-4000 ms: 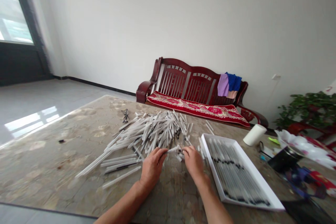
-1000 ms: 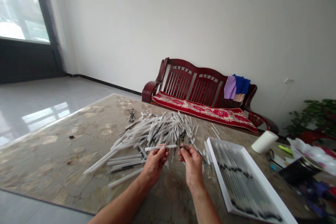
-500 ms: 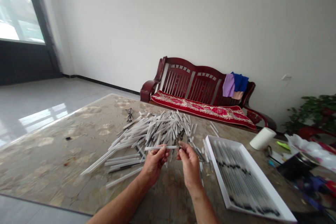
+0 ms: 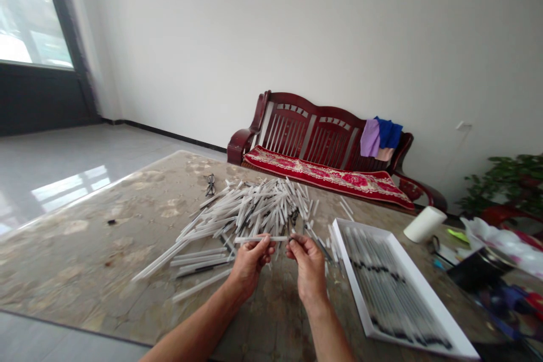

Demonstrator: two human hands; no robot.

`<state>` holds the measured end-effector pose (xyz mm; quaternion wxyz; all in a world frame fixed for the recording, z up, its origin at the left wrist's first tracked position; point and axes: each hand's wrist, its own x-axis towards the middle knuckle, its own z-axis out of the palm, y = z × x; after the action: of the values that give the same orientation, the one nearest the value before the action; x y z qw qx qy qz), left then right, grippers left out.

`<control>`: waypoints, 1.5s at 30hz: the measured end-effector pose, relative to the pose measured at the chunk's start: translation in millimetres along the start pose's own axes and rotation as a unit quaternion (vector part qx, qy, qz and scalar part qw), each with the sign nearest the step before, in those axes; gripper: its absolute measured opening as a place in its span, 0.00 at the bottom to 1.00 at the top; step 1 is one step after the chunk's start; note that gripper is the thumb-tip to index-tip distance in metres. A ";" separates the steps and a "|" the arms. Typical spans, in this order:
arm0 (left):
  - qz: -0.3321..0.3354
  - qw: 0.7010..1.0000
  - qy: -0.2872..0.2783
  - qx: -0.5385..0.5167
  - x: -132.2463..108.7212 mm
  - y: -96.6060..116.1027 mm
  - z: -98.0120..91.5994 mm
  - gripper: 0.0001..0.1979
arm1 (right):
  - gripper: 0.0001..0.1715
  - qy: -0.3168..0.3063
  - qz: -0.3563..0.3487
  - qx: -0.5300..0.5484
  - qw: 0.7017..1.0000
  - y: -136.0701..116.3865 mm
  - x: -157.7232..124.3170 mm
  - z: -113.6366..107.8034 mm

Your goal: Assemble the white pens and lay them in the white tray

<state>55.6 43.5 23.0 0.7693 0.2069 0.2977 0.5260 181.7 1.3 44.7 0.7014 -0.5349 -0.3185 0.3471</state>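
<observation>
My left hand point(image 4: 250, 263) pinches a white pen barrel point(image 4: 259, 239) held level above the marble-patterned table point(image 4: 85, 249). My right hand point(image 4: 309, 264) is closed on a small dark piece at the barrel's right end; I cannot make out what it is. Just beyond both hands lies a big heap of white pen barrels and parts point(image 4: 250, 209). To the right of my right hand sits a white tray point(image 4: 428, 317) filled with rows of assembled pens.
A pair of glasses point(image 4: 210, 184) lies at the far side of the heap. A white roll point(image 4: 425, 224), bags and clutter point(image 4: 500, 271) fill the table's right end. A red wooden bench point(image 4: 322, 153) and a plant point(image 4: 509, 184) stand behind the table.
Four seconds ago both hands were down at the heap's edge; they have since lifted a barrel off the table. Over the last second the hands have barely moved.
</observation>
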 end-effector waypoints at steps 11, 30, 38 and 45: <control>0.004 1.000 -0.012 0.023 -2.2 -1.1 0.7 0.21 | 0.17 -0.026 -0.056 -0.103 0.993 0.3 3.6 -5.6; 0.041 0.993 -0.047 0.104 -4.9 -8.7 0.0 0.20 | 0.19 -0.085 -0.239 -0.387 0.887 1.9 1.3 -25.9; 0.016 0.995 -0.054 0.086 -5.4 -6.4 0.7 0.19 | 0.12 -0.135 -0.276 -0.414 0.857 -6.8 -1.7 -31.7; 0.034 0.989 -0.076 0.123 -7.6 -8.9 0.9 0.20 | 0.29 -0.105 -0.137 -0.315 0.933 3.7 -10.1 -27.3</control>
<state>60.3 33.2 19.9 0.7402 0.3494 0.2937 0.4936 197.9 -20.8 34.2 0.4999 -0.6399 -0.5541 0.1834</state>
